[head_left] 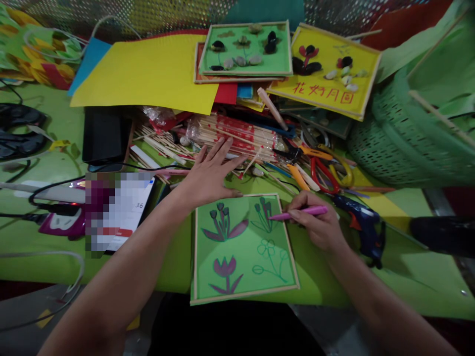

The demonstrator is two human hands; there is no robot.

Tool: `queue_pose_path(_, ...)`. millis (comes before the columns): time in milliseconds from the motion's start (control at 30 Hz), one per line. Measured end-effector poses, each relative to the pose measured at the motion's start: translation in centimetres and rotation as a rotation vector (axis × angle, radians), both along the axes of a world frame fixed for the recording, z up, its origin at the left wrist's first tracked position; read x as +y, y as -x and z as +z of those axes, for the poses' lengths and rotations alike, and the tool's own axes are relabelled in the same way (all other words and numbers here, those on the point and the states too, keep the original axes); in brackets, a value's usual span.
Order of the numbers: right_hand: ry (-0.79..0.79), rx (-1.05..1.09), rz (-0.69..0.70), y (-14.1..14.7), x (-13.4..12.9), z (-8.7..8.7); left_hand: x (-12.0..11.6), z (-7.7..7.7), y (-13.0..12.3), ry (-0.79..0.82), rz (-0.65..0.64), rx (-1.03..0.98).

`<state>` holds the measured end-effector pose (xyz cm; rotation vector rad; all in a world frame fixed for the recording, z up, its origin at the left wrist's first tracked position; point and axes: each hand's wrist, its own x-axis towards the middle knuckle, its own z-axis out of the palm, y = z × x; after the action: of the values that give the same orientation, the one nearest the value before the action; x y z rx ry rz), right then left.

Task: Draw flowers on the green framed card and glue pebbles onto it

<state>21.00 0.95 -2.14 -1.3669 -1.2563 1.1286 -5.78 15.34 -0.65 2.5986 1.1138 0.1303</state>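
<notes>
A green card (237,267) edged with thin wooden sticks lies flat in front of me. Four corners of it carry drawn flowers; those at left and upper right have purple filling, while the lower right flower (270,262) is only outlined. My right hand (315,220) is closed round a pink marker pen (309,211), its tip at the upper right flower (262,215). Fingers spread, my left hand (211,173) reaches over the card's top edge, its thumb by that edge and its fingertips over bundled wooden sticks (237,131). I see nothing held in it.
Scissors (322,175), a blue glue gun (365,227) and a green basket (415,128) stand to the right. Framed pebble pictures (247,49) and yellow sheets (148,74) lie at the back. A phone (126,212), cables and a purple power strip (61,220) are at left.
</notes>
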Motion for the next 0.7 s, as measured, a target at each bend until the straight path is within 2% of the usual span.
queue_pose_path(200,0.01,0.052,0.057,-0.25,-0.14,-0.26,-0.1,0.07,-0.05,0.0,0.004,0.011)
queue_pose_path(700,-0.025,-0.026,-0.027,0.48,0.42,0.68,-0.12,-0.07,-0.01,-0.025,-0.001,0.01)
